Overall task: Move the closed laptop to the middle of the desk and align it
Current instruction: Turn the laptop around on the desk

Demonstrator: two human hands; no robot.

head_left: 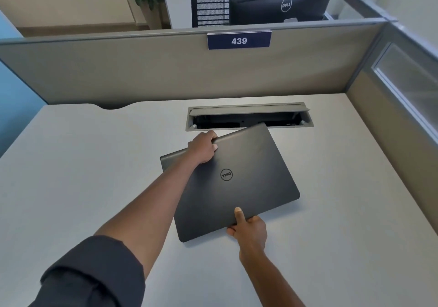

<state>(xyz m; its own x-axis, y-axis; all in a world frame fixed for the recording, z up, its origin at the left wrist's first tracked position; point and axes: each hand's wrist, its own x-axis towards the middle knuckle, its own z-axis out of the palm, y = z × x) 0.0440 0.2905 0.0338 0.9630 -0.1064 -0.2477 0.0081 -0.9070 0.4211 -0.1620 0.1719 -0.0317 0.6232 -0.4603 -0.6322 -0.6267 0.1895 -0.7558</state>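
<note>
A: Item: closed Dell laptop (234,183); location?
B: Just before the cable tray (248,117), skewed; left hand (203,149) grasps far edge, right hand (248,229) pinches near edge; likely for squaring.

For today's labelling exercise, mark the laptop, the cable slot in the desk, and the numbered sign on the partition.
laptop (239,195): head view, on the closed lid below the logo.
cable slot (248,119): head view, on its dark opening.
numbered sign (239,40): head view, on the digits 439.
</note>
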